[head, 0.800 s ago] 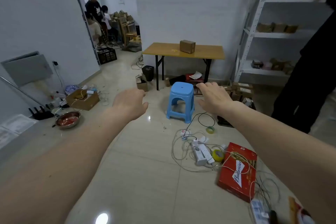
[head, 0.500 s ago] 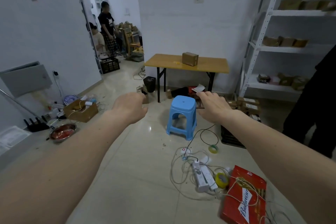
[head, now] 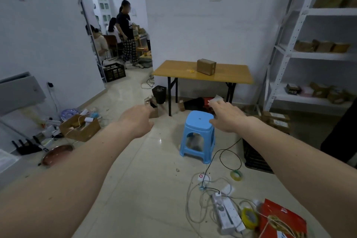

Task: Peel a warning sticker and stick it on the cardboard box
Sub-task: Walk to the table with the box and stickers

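Observation:
A small brown cardboard box (head: 206, 66) stands on a wooden folding table (head: 228, 76) against the far wall. A small yellow item (head: 191, 71), perhaps a sticker, lies on the tabletop left of the box. Both my arms stretch forward over the floor, well short of the table. My left hand (head: 137, 120) holds nothing and its fingers curl loosely. My right hand (head: 226, 115) is empty with fingers spread, hovering above a blue plastic stool (head: 199, 133).
Cables, a white power strip (head: 228, 215), tape rolls (head: 237, 175) and a red carton (head: 283, 220) litter the floor at right. An open box (head: 80, 128) and a metal bowl (head: 57, 154) lie left. White shelving (head: 301, 52) stands right. People stand in the doorway (head: 123, 35).
The view has tilted up and moved closer to the table. Both hands stay stretched out and empty. A person in the doorway has shifted position.

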Available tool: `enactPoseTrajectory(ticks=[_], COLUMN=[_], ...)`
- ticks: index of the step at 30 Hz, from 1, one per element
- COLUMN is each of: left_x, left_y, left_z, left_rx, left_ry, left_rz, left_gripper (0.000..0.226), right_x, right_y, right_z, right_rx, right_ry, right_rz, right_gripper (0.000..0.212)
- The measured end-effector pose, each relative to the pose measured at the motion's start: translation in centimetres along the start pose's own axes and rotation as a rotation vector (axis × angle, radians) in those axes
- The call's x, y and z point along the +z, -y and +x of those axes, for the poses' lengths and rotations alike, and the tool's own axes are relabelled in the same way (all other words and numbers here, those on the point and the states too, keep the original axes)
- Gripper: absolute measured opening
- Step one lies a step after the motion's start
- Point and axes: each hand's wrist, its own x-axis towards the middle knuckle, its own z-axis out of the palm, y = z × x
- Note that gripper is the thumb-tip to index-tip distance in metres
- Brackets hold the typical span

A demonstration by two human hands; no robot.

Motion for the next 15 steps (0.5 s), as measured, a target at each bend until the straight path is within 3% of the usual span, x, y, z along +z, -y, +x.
enactPoseTrajectory(ticks=[9,15], left_x=[-1.6,-0.7], left_y=[12.2,16.8], left_z=[15.1,24.3], left_rx=[-0.03,-0.046], left_ry=[-0.004,0.029], left_rz=[-0.023,-0.061], left_gripper=[0.048,0.043], right_x=[-0.8,1.1], right_y=[3.3,6.3], right_z=[15.8,25.0], right_rx=[0.157,0.154], right_ry=[0.001,-0.025], right_rz=[-0.025,0.016], right_gripper=[0.061,0.059])
